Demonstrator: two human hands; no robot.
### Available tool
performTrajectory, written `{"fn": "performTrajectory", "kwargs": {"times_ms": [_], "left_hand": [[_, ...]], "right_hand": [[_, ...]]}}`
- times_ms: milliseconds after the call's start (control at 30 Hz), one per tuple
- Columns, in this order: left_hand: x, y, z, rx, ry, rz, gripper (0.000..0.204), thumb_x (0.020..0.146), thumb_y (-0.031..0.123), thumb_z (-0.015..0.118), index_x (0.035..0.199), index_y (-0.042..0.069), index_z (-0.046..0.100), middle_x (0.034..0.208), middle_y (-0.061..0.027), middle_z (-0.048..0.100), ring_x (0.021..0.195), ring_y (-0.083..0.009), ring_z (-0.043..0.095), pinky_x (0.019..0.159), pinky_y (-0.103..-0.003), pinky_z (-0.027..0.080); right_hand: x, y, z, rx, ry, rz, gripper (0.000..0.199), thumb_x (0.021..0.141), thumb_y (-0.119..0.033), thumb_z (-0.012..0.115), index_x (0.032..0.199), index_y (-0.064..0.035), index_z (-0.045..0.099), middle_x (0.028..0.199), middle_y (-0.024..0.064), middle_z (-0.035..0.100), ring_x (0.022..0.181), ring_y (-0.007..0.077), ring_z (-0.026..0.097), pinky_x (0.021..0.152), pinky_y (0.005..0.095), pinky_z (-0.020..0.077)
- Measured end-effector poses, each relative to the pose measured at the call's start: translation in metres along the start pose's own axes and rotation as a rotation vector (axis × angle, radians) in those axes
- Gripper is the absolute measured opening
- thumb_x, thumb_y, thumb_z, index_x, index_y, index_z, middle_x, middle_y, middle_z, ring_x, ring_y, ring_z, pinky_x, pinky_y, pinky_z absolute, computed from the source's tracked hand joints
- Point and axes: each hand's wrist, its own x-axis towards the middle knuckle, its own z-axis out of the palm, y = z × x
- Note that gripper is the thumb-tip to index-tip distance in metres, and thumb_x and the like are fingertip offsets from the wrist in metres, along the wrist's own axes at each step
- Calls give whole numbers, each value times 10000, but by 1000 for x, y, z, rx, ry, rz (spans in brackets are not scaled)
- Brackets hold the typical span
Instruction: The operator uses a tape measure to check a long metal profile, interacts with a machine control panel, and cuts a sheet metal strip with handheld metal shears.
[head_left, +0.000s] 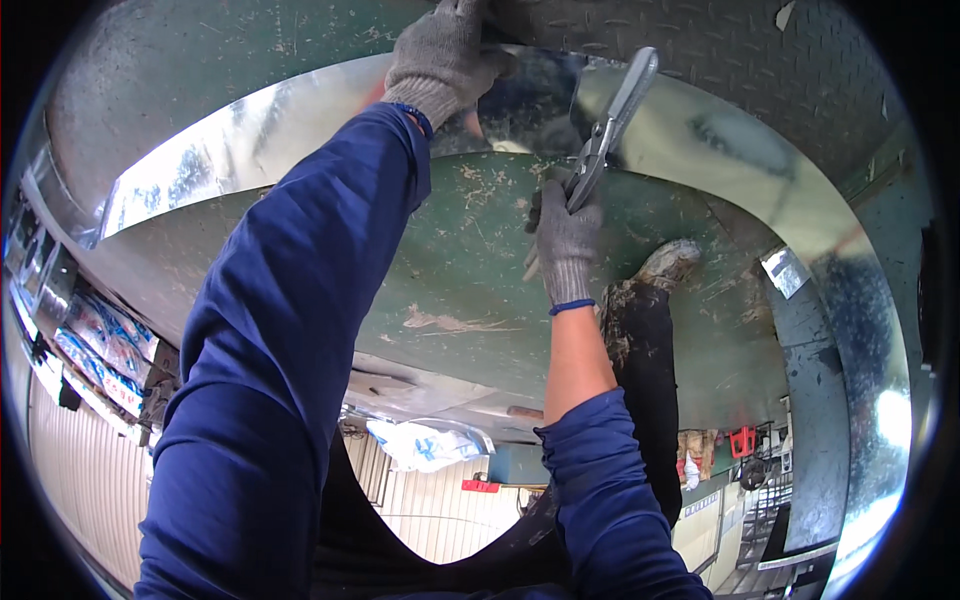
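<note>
A wide curved strip of shiny sheet metal (250,130) arcs across the green worktop and down the right side. My left hand (440,55), in a grey knit glove, rests on the strip's far part, thumb spread and fingers pointing away. My right hand (568,230), gloved the same way, is closed around the near end of a grey pivoted metal hand tool (625,95). The tool resembles pliers or snips; which one I cannot tell. It slants up to the right across the strip's inner edge. My right fingers are partly hidden behind the hand.
The scratched green worktop (450,260) lies beneath the strip. A trousered leg with a worn shoe (670,265) rests on it, right of my right arm. A small metal offcut (786,272) lies farther right. Tread plate (640,25) covers the far side. Plastic bags (105,350) sit at left.
</note>
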Motion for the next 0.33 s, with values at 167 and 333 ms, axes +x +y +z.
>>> {"fn": "performTrajectory", "kwargs": {"times_ms": [167, 333], "left_hand": [[-5, 11, -4, -26, -63, -51, 988, 724, 280, 840, 1571, 89, 368, 1186, -204, 666, 1086, -405, 666, 923, -477, 551], [-1, 3, 2, -16, -21, -33, 1008, 712, 277, 851, 1573, 82, 363, 1207, -202, 664, 1109, -398, 660, 931, -475, 552]], "right_hand": [[13, 2, 15, -14, -47, 47, 165, 999, -214, 649, 1072, -68, 629, 702, 15, 612, 576, 113, 592, 505, 316, 476], [17, 11, 20, 44, -24, 6, 151, 1002, -201, 649, 1087, -79, 629, 710, 22, 618, 584, 125, 606, 511, 321, 482]]}}
